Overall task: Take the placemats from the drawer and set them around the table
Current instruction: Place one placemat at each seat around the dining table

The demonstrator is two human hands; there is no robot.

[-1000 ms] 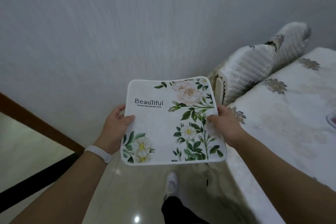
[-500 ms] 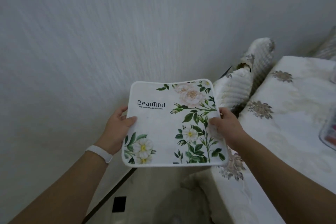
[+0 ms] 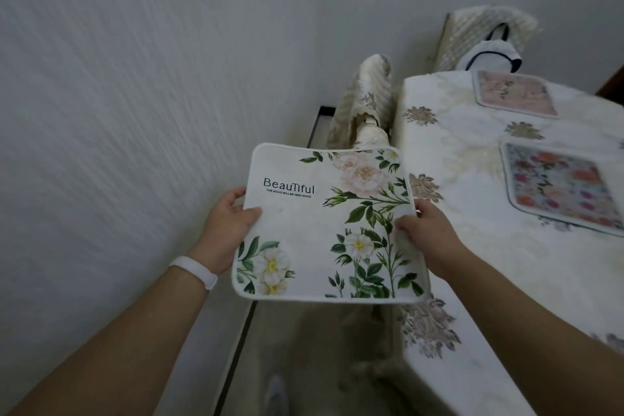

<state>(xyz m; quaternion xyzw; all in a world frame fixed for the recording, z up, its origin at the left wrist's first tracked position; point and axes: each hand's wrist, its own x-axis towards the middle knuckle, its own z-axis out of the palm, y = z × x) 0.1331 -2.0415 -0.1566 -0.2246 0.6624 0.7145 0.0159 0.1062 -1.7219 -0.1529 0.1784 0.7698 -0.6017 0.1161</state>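
A white flowered placemat (image 3: 324,226) is held level in the air, just left of the table (image 3: 472,246), pinched at its edges by the left hand (image 3: 226,230) and right hand (image 3: 429,240). Two more placemats (image 3: 560,186) lie on the far right.

This is a home dining corner. A table (image 3: 472,253) wears a cream tablecloth embroidered with flower motifs. Two chairs stand close against it in quilted, lace-trimmed fabric covers, one chair (image 3: 369,94) between table and wall, the other chair (image 3: 479,27) at the far end. A pink placemat (image 3: 515,96) and a flowered placemat (image 3: 560,186) lie on the cloth. The wall (image 3: 135,78) is white and textured, the floor (image 3: 304,365) pale.
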